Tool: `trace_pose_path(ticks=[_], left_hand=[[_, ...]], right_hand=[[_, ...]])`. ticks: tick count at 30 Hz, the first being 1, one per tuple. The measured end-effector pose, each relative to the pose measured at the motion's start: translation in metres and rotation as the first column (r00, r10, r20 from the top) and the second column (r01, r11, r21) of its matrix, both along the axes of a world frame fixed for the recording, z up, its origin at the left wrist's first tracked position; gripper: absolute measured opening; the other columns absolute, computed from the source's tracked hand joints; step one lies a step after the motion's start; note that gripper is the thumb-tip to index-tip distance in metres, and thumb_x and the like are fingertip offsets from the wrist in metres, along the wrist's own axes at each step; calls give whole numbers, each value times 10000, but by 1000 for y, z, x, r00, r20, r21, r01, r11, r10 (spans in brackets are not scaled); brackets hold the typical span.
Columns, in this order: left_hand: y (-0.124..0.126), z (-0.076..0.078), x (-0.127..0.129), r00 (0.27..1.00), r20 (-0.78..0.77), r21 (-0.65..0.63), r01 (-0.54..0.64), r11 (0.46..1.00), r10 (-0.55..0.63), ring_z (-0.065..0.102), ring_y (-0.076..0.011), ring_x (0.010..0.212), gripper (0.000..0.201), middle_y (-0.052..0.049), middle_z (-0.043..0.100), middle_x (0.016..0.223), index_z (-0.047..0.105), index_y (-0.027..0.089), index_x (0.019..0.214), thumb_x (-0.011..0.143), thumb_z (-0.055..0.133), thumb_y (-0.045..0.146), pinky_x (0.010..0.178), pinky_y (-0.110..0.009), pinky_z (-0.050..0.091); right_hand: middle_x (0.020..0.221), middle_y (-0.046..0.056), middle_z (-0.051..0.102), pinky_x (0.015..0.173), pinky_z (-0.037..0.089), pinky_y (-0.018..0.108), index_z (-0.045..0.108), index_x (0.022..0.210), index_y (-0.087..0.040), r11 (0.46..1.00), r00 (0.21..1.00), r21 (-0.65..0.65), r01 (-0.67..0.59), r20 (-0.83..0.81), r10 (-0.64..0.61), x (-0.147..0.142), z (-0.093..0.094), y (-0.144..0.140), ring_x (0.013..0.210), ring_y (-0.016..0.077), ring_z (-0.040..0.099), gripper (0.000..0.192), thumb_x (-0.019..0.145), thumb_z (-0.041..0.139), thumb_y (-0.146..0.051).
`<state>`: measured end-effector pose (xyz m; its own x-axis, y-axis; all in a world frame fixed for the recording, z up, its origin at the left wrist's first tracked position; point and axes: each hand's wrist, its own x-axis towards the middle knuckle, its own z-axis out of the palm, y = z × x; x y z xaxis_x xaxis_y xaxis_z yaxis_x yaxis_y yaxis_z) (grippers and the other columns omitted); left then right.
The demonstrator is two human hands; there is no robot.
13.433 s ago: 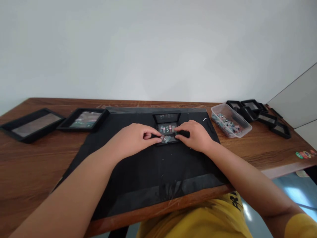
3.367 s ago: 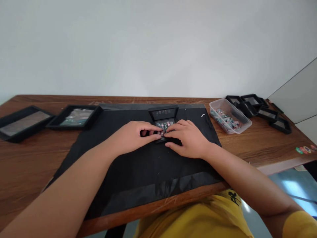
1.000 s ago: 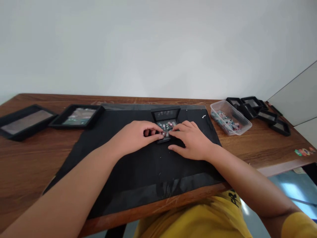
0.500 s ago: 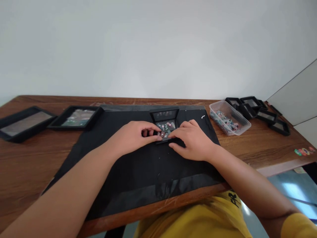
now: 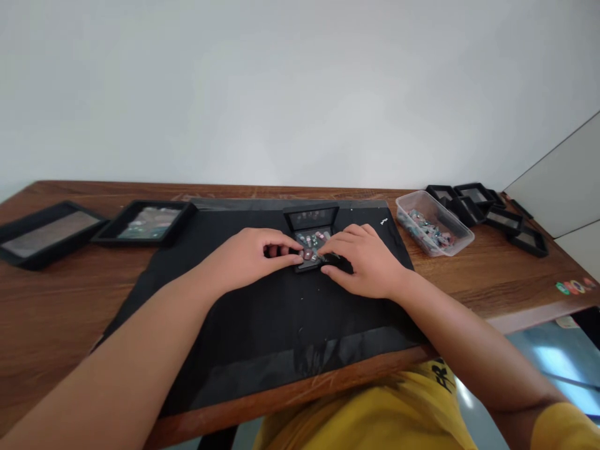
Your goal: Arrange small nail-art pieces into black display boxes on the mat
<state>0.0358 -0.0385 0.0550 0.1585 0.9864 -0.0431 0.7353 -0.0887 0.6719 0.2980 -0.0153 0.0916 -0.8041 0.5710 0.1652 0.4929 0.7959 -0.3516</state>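
Observation:
A small black box (image 5: 315, 238) lies on a black mat (image 5: 262, 325), its lid (image 5: 311, 217) standing up behind it. Small coloured pieces in pink, green and white lie in rows inside. My left hand (image 5: 250, 255) rests at the box's left edge, thumb and forefinger pinched against its front left corner. My right hand (image 5: 368, 261) lies at the box's right side, its fingertips closed on a small piece (image 5: 315, 255) at the front row. Both hands hide the near edge of the box.
A clear plastic tub (image 5: 435, 228) of similar loose pieces stands to the right. Several small black frames (image 5: 487, 209) lie behind it. Two larger black trays (image 5: 47, 231) (image 5: 147, 220) sit on the wooden table (image 5: 47, 312) at the left. Coloured stickers (image 5: 574, 287) mark the right edge.
My right hand has curled in closer to the box's front row, fingers drawn together. The left hand has stayed at the box's left corner. The box has not moved.

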Motion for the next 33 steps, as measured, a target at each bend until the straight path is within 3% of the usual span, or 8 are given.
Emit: trace_pose_path(ticks=[7,19,33], left_hand=[[0,0,1,1000,-23,3,5,1000,-5,605,-194,687,437,-29,786,853,874,316,967,787,699,674,640,-305,448],[-1,1,2,1000,10,-21,-6,1000,7,626,-197,690,448,-18,747,776,862,306,952,763,701,680,635,-307,455],[0,-3,2,1000,-11,12,5,1000,-5,604,-184,671,418,-13,758,777,864,305,970,794,717,655,628,-293,460]], right_hand=[[1393,99,745,1016,343,453,792,1260,-199,999,997,13,-36,67,35,0,-6,1,1261,302,586,292,1030,678,-338],[1370,133,730,1035,359,453,731,1365,-153,999,992,-43,9,128,-4,-5,-4,-8,1252,301,588,425,1031,687,-413],[1349,153,704,1075,333,498,667,1399,-94,995,959,95,10,282,-37,-11,2,-26,1259,344,533,505,1060,638,-467]])
